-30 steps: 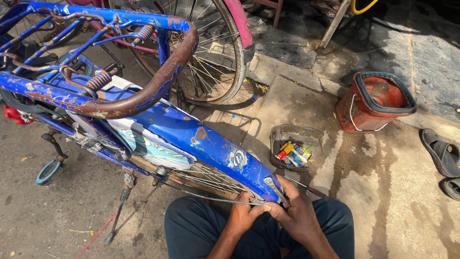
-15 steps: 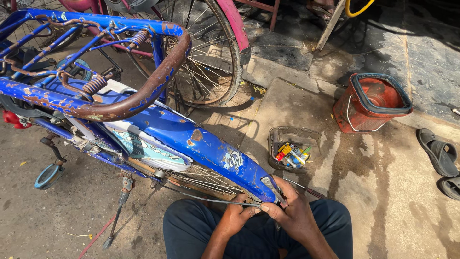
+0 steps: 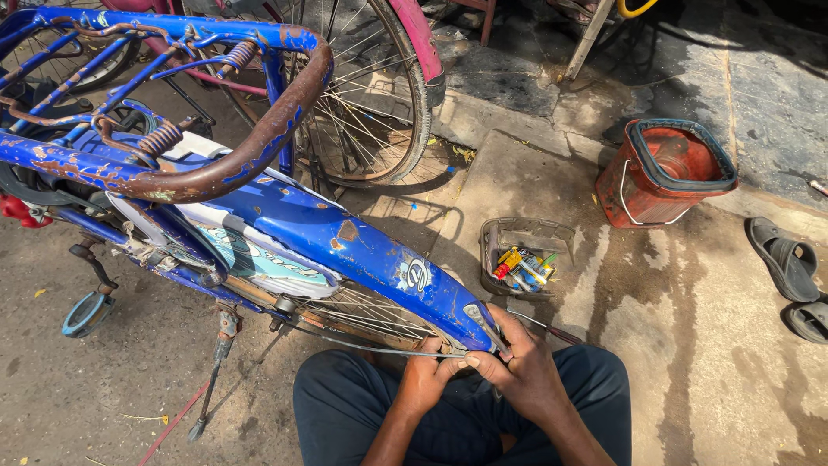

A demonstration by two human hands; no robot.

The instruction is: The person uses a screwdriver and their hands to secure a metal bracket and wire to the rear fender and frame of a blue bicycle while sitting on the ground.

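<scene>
Both hands are working the tail end of this chipped, rusty blue rear mudguard. Right hand is closing its fingers around the tip, left hand is pinching what's probably a thin stay wire just below.

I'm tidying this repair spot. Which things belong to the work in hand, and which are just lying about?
In hand:
left hand and right hand at the blue mudguard's rear end
thin metal stay
rear wheel

Lying about:
red bucket
small parts tray
dark sandals
</scene>
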